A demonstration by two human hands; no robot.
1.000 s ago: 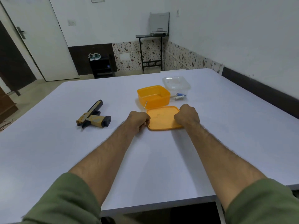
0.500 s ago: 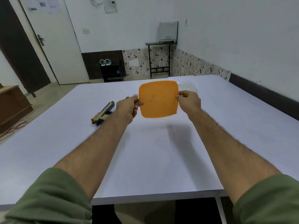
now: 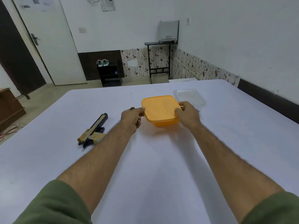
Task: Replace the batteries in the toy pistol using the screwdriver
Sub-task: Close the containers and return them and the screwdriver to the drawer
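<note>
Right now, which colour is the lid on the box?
Orange, like the box; the lid shows best in the head view.

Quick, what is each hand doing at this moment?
Left hand: closed around the screwdriver, fingertips also on the orange lid.
Right hand: gripping the lid's right edge on the orange box.

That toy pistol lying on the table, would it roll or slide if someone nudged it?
The toy pistol lies flat on its side, so it probably would not roll. Its angular body and jutting handle suggest it would pivot or skid instead. It looks like rigid plastic, likely light for its size, and the table looks smooth.
</note>
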